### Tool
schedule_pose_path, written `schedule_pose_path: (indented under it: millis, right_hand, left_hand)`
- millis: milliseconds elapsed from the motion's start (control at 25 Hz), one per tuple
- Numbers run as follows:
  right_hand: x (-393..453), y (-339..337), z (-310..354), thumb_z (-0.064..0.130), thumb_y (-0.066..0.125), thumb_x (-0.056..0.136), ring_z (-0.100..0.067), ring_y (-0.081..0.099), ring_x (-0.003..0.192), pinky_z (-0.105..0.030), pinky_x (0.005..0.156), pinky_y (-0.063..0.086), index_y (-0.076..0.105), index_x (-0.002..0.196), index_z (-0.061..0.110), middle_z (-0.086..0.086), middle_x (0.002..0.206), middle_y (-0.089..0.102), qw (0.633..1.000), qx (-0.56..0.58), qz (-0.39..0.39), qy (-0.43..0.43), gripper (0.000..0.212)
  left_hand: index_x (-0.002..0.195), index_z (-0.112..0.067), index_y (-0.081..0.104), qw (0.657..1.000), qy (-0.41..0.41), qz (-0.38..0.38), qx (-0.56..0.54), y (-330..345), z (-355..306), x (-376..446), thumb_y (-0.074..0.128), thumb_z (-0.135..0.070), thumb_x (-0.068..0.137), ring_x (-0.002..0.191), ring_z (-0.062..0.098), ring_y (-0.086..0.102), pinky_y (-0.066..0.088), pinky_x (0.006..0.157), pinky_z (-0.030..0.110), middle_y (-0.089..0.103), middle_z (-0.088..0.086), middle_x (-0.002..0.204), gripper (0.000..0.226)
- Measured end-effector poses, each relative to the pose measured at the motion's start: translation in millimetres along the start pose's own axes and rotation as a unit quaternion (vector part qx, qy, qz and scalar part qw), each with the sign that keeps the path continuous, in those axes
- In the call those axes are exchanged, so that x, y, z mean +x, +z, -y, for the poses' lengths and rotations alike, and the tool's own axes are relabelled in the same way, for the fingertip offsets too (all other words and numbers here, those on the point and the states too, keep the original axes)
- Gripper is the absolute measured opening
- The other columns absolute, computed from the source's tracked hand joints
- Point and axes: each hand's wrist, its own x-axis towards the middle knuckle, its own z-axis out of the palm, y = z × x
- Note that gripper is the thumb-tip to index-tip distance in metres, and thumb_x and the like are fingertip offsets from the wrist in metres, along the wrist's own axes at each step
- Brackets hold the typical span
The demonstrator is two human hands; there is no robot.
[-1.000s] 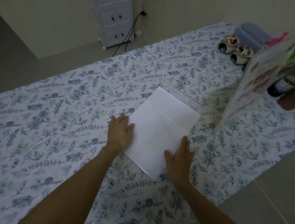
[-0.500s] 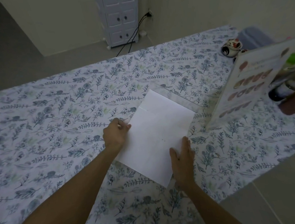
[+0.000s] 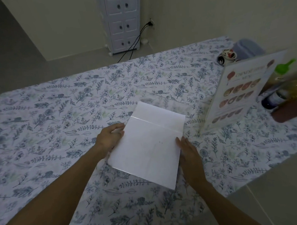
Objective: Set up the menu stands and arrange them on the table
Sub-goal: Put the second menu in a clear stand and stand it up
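Observation:
A white sheet [image 3: 147, 145] lies blank side up in the middle of the table, partly inside a clear acrylic menu holder [image 3: 169, 104] whose far end sticks out past the paper. My left hand [image 3: 110, 138] pinches the sheet's left edge, fingers curled under it. My right hand [image 3: 187, 150] rests flat against the right edge, fingers straight. A finished menu stand [image 3: 241, 92] with a printed menu stands upright at the right.
The table wears a floral cloth [image 3: 52, 123]. Bottles [image 3: 289, 92] and a brown item sit behind the standing menu; small painted cups [image 3: 227, 56] and a grey-blue object are at the far right corner. A white cabinet [image 3: 124, 17] with cables stands beyond.
My left hand went from lying flat on the sheet to curling around its left edge. The view has shifted left and down; the sheet looks slightly turned.

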Motion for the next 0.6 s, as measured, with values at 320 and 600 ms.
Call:
schedule_pose_path:
  millis: [320,600]
  right_hand:
    - [38,-34,54,0.002,0.056,0.092,-0.022,0.067,0.105,-0.031,0.088,0.057,0.065,0.119,-0.003,-0.016,0.122,0.066,0.975,0.162,-0.117,-0.092,0.029]
    - [78,-59,104,0.025,0.061,0.091,-0.009,0.045,0.053,-0.017,0.046,0.036,0.053,0.06,0.023,0.012,0.056,0.053,0.983,0.155,-0.096,-0.034,0.032]
  left_hand:
    - [0.093,-0.012,0.072,0.969,0.069,-0.012,-0.238,-21,-40,-23,0.05,-0.004,0.09,0.096,0.021,0.063,0.05,0.082,0.028,0.068,0.009,0.108,0.024]
    - [0.107,-0.008,0.069,0.95,0.226,-0.127,-0.174,-29,-23,-57,0.058,-0.004,0.091,0.086,-0.002,0.066,0.052,0.077,0.01,0.07,0.002,0.103,0.02]
